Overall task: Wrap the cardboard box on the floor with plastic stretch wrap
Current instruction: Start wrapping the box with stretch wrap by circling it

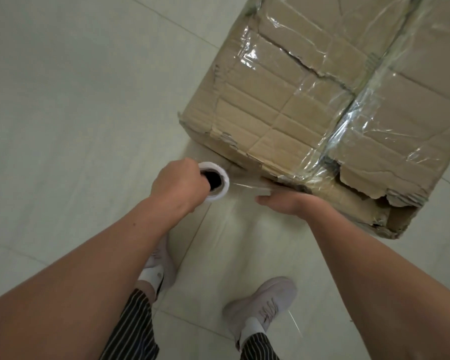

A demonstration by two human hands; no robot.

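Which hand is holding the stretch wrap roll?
The left hand, gripping the stretch wrap roll by its core; the right hand lies flat beside the cardboard box.

Left hand (178,181) on stretch-wrap roll (223,178), right hand (283,202) by film-banded cardboard box (296,100)

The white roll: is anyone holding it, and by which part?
The left hand grips the roll at its top end, fingers reaching into its hollow core. The right hand lies flat by the film, holding nothing.
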